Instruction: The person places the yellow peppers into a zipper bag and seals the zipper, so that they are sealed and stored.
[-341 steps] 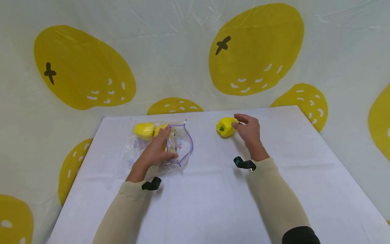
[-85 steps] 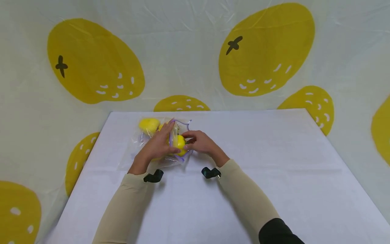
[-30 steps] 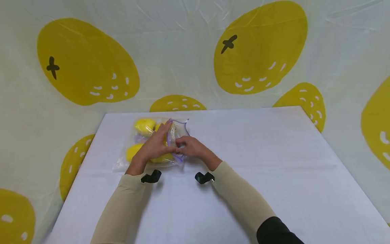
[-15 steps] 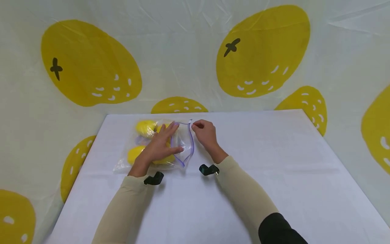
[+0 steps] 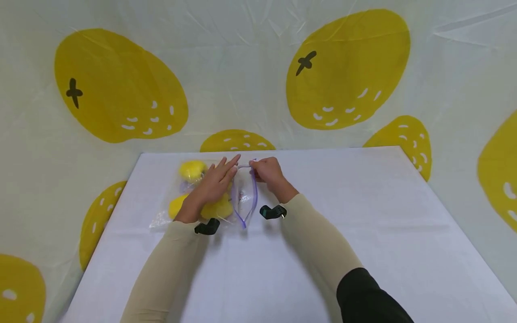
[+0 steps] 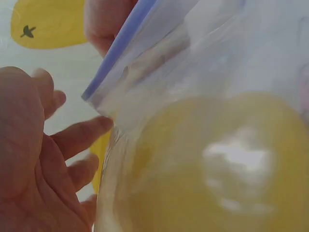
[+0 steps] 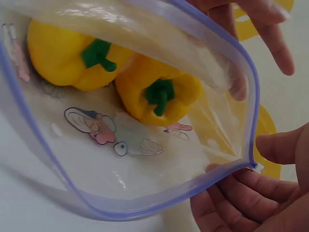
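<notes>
A clear zip bag [image 5: 247, 197] with a purple rim lies on the table, its mouth gaping toward the right. Inside are several yellow pieces. Two of them are yellow bell peppers with green stems, a left pepper [image 7: 58, 53] and a right pepper [image 7: 186, 94], as the right wrist view shows. My left hand [image 5: 212, 186] spreads over the bag near its mouth, fingers extended; one fingertip meets the plastic in the left wrist view. My right hand [image 5: 269, 172] pinches the far corner of the rim, where a small white slider [image 7: 259, 167] shows between thumb and fingers.
The bag rests on a white-covered table [image 5: 363, 242], toward its far left side. Behind stands a pale backdrop [image 5: 234, 80] printed with large yellow fruit. Cartoon prints [image 7: 96, 125] mark the bag's plastic.
The yellow bell pepper on the right of the table went into the bag by my right hand. That hand came out empty and now pinches the rim's far corner. My left hand slid slightly farther away.
</notes>
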{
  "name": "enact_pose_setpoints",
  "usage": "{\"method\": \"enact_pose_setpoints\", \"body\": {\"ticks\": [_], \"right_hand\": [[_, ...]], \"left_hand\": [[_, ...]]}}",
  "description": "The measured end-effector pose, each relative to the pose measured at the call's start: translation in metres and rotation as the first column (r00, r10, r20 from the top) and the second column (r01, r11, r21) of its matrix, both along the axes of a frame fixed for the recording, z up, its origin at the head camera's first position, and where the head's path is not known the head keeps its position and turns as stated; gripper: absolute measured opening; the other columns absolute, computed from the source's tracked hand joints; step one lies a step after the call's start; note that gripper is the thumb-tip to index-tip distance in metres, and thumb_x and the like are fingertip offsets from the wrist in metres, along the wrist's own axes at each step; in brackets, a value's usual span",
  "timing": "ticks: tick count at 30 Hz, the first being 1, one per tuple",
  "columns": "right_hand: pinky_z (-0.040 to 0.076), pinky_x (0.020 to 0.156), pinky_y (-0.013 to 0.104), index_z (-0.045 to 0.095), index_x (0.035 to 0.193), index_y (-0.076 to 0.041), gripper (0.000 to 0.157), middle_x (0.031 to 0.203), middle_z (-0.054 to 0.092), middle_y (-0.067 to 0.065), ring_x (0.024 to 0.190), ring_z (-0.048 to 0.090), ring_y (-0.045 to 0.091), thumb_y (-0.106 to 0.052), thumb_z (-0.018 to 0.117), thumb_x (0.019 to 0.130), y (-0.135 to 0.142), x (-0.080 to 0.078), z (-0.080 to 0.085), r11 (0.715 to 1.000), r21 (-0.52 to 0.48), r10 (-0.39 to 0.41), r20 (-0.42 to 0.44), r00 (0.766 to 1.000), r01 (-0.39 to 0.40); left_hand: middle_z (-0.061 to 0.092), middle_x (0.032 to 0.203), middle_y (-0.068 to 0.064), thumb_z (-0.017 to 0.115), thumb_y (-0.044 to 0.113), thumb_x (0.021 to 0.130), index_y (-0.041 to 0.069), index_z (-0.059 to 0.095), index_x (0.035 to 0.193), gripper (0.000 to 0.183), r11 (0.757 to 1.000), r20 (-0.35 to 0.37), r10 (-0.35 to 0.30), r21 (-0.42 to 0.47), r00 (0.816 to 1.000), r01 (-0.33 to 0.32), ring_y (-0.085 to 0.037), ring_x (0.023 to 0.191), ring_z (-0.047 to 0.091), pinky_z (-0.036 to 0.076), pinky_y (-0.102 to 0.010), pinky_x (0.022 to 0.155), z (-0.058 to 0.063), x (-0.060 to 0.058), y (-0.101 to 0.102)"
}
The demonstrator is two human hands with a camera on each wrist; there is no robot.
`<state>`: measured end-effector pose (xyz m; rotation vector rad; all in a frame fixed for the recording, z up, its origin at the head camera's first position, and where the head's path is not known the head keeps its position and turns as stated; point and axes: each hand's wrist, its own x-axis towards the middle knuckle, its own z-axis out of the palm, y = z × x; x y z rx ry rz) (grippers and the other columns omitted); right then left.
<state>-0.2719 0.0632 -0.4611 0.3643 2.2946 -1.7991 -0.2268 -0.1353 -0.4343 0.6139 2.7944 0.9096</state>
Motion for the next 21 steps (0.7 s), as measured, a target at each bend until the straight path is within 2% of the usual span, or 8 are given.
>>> {"method": "enact_pose_setpoints", "body": {"ticks": [4, 7, 12, 17, 21], "right_hand": [[0.064, 0.074, 0.029, 0.073, 0.105, 0.003, 0.034, 0.088, 0.072, 0.01, 0.076, 0.068, 0.018, -0.03, 0.071, 0.098, -0.001, -0.006, 0.004, 0.999, -0.045, -0.009, 0.049, 0.999, 0.011], [0.065, 0.075, 0.032, 0.07, 0.108, 0.003, 0.03, 0.087, 0.073, 0.01, 0.075, 0.07, 0.019, -0.025, 0.07, 0.098, -0.001, -0.01, 0.006, 0.998, -0.054, -0.003, 0.062, 0.998, 0.007], [0.065, 0.07, 0.032, 0.071, 0.107, 0.008, 0.024, 0.078, 0.07, 0.008, 0.066, 0.07, 0.015, -0.014, 0.067, 0.097, 0.0, -0.015, 0.005, 0.999, -0.045, 0.023, 0.012, 1.0, -0.023], [0.062, 0.06, 0.026, 0.074, 0.104, 0.009, 0.02, 0.07, 0.062, 0.002, 0.058, 0.064, 0.012, -0.008, 0.065, 0.098, 0.002, -0.023, -0.001, 0.997, -0.005, 0.075, -0.066, 0.995, -0.075], [0.058, 0.055, 0.021, 0.072, 0.104, 0.007, 0.018, 0.074, 0.057, 0.001, 0.061, 0.057, 0.011, -0.009, 0.065, 0.101, 0.004, -0.027, -0.007, 0.992, 0.009, 0.123, -0.091, 0.988, -0.123]], "left_hand": [[0.05, 0.161, -0.011, 0.039, 0.036, 0.113, 0.024, 0.025, 0.167, 0.057, 1.0, 0.002, -0.005, -0.006, 1.0, 0.005, -0.033, 0.164, 0.014, 0.003, -0.055, 0.134, 0.007, -0.016, 0.003], [0.043, 0.166, -0.013, 0.052, 0.033, 0.11, 0.017, 0.031, 0.165, 0.062, 0.999, 0.019, 0.003, -0.036, 1.0, -0.003, -0.036, 0.163, 0.021, 0.014, -0.055, 0.133, 0.013, -0.029, 0.006], [0.04, 0.167, -0.015, 0.066, 0.035, 0.102, 0.009, 0.041, 0.16, 0.068, 0.998, 0.043, -0.01, -0.063, 0.999, 0.012, -0.036, 0.158, 0.032, 0.027, -0.052, 0.13, 0.014, -0.052, 0.013], [0.045, 0.164, -0.016, 0.061, 0.029, 0.106, 0.005, 0.044, 0.158, 0.06, 0.998, 0.07, -0.043, -0.046, 0.997, 0.046, -0.035, 0.156, 0.036, 0.028, -0.05, 0.13, 0.007, -0.071, 0.021], [0.051, 0.159, -0.017, 0.055, 0.022, 0.109, 0.002, 0.047, 0.155, 0.051, 0.998, 0.084, -0.052, -0.028, 0.995, 0.054, -0.034, 0.153, 0.042, 0.031, -0.049, 0.129, -0.003, -0.08, 0.026]]}}
